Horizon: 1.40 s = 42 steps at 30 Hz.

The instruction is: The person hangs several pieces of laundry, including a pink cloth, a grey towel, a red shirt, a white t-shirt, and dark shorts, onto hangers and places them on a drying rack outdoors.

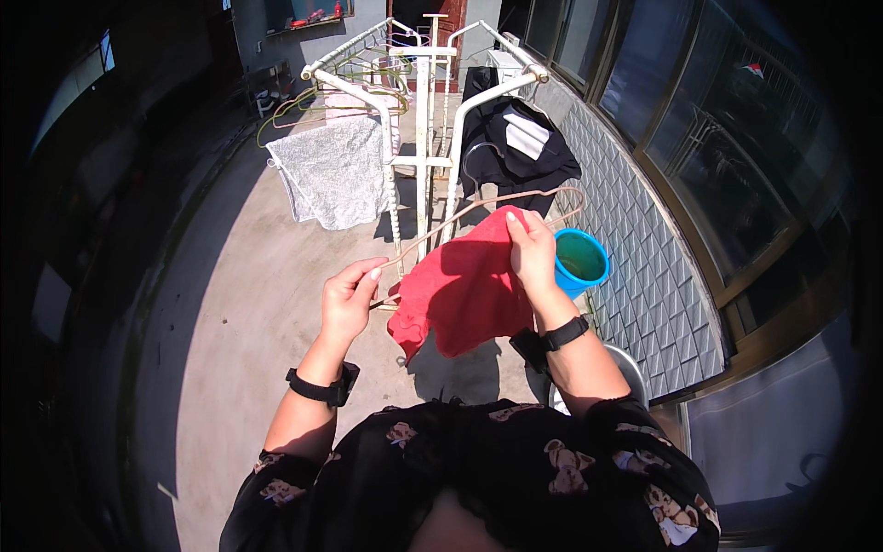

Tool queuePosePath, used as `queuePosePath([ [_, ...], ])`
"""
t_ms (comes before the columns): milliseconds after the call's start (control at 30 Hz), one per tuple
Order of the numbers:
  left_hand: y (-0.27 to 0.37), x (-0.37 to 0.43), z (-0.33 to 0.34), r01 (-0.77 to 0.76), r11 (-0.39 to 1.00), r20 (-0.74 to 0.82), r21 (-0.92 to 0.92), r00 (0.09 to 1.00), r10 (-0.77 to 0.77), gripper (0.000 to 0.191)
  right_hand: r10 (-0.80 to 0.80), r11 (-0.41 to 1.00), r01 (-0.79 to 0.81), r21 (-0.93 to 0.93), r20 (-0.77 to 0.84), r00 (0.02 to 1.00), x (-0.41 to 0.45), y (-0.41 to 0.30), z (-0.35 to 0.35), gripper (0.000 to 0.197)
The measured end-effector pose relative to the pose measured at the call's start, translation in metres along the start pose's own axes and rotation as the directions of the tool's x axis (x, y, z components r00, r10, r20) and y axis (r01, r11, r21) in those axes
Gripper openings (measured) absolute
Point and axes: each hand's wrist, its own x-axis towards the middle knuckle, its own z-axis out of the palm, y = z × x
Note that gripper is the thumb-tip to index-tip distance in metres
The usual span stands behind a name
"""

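A brownish-pink clothes hanger [441, 226] is held by its left end in my left hand [350, 298]. My right hand [537, 252] grips the upper edge of a red cloth [469, 290], which hangs over the hanger's lower bar with its folds dropping down. The hanger's hook points up and away from me, in front of a white metal drying rack [422, 162]. Left on the rack, a pale grey towel [334, 172] hangs from a hanger; dark clothing [514, 141] with a white patch hangs on the right.
A blue bucket [583, 259] stands on the concrete floor beyond my right wrist. A metal basin [631, 369] is partly hidden by my right forearm. The tiled wall [641, 269] with windows above it runs along the right. More hangers [365, 69] hang at the rack's left.
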Motion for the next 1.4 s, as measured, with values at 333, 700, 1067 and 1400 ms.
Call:
queuePosePath([
  [333, 0.02, -0.001, -0.105, -0.002, 1.0, -0.017, 0.028, 1.0, 0.003, 0.018, 0.386, 0.583, -0.604, 0.544, 0.468, 0.795, 0.021, -0.02, 0.049, 0.044],
  [700, 0.026, -0.004, -0.196, -0.012, 0.452, -0.242, 0.892, 0.832, 0.5, 0.026, 0.22, 0.504, -0.707, 0.495, 0.719, 0.66, -0.003, -0.025, 0.168, 0.034],
  [1067, -0.086, -0.049, -0.198, 0.3, 0.688, -0.239, -0.661, 0.785, -0.572, 0.035, 0.034, 0.591, -0.52, 0.617, 0.625, 0.78, -0.043, -0.025, 0.313, 0.036],
  [1400, -0.112, 0.059, -0.267, 0.504, 0.824, -0.802, 0.261, 0.588, -0.106, 0.035, 0.014, 0.602, -0.492, 0.629, 0.608, 0.794, -0.003, -0.005, 0.415, 0.037],
])
